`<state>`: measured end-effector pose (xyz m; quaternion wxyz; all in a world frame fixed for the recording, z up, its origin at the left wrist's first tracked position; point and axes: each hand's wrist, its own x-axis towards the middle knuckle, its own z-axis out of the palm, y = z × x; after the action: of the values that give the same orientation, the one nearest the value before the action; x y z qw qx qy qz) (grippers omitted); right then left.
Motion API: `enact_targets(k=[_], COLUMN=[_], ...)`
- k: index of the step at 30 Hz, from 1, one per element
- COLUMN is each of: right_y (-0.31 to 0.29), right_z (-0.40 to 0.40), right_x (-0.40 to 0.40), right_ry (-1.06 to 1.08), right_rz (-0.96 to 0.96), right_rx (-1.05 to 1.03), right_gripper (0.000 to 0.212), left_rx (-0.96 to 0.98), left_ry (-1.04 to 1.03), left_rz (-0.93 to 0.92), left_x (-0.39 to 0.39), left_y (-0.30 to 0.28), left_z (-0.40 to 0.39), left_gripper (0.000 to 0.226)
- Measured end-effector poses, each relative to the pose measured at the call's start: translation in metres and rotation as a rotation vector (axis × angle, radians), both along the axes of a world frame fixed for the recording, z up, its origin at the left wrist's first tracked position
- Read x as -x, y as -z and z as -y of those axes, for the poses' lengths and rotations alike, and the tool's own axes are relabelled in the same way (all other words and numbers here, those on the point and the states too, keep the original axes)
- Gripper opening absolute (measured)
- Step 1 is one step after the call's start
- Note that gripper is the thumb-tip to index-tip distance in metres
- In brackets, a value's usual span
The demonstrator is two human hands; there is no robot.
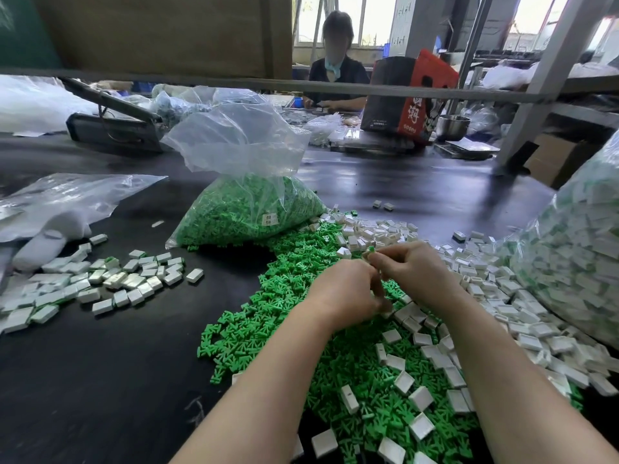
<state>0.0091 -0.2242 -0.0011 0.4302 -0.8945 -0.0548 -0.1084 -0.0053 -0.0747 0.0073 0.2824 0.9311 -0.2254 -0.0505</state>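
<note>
My two hands meet above a heap of small green plastic clips [301, 272] on the black table [100, 363]. My right hand [412, 266] pinches a small white shell with a green clip in it [369, 252] at its fingertips. My left hand [345, 293] has its fingers curled and touches the right hand; what it holds is hidden. Loose white shells [469, 272] lie scattered over and to the right of the green heap. A separate group of white pieces with green inserts [110, 279] lies at the left.
An open clear bag of green clips [248, 209] stands behind the heap. A large clear bag of white shells [576, 256] fills the right edge. Flat plastic bags [60, 202] lie at left. Across the table sits another person [336, 72], beside a red-and-black carton [408, 95] and a metal bowl [452, 125].
</note>
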Motion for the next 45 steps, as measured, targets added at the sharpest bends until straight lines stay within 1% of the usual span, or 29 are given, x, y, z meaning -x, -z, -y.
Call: enact_targets(k=[1,3,7,8,11,15,17,21,27,32,36,41,45], right_y=[0.001,0.002,0.000,0.000,-0.003,-0.006,-0.008,-0.014,-0.016,-0.014,-0.014,-0.015,-0.013], right_z=[0.000,0.001,-0.001,-0.001,-0.002,-0.003,-0.005,-0.008,-0.011,-0.014,-0.011,-0.011,-0.011], right_x=[-0.001,-0.001,0.000,0.000,0.000,0.003,0.006,0.007,0.008,0.008,0.009,0.008,0.008], right_ry=[0.016,0.033,0.036,0.037,0.026,-0.079,-0.131,-0.205,-0.268,-0.294,-0.316,-0.312,-0.308], right_rz=[-0.002,-0.014,-0.022,-0.023,-0.019,-0.007,0.002,0.038,0.029,0.017,-0.006,0.011,0.018], right_rx=[-0.017,-0.050,-0.052,-0.060,-0.152,-0.269,-0.259,-0.219,-0.249,-0.194,-0.181,-0.189,-0.196], right_gripper=[0.016,0.018,0.023,0.025,0.031,0.033,0.032,0.031,0.032,0.033,0.032,0.033,0.034], left_rx=[-0.038,-0.050,-0.031,0.028,0.303,0.640,0.708,0.751,0.840,0.811,0.837,0.902,0.928], left_ry=[0.009,0.030,0.069,0.070,0.048,0.002,-0.012,-0.010,-0.032,0.006,0.002,-0.019,-0.056], left_rz=[0.006,0.017,0.073,0.053,-0.070,-0.167,-0.162,-0.146,-0.181,-0.216,-0.245,-0.324,-0.350], left_x=[0.000,0.000,0.000,-0.001,-0.004,-0.011,-0.013,-0.016,-0.019,-0.019,-0.021,-0.022,-0.022], left_y=[0.002,0.003,0.002,0.002,-0.001,-0.009,-0.011,-0.011,-0.011,-0.009,-0.007,-0.006,-0.006], left_z=[0.001,0.001,-0.002,-0.003,-0.011,-0.028,-0.034,-0.041,-0.046,-0.049,-0.050,-0.048,-0.046], left_gripper=[0.018,0.021,0.017,0.015,0.009,0.007,0.011,0.015,0.019,0.013,0.010,0.010,0.009])
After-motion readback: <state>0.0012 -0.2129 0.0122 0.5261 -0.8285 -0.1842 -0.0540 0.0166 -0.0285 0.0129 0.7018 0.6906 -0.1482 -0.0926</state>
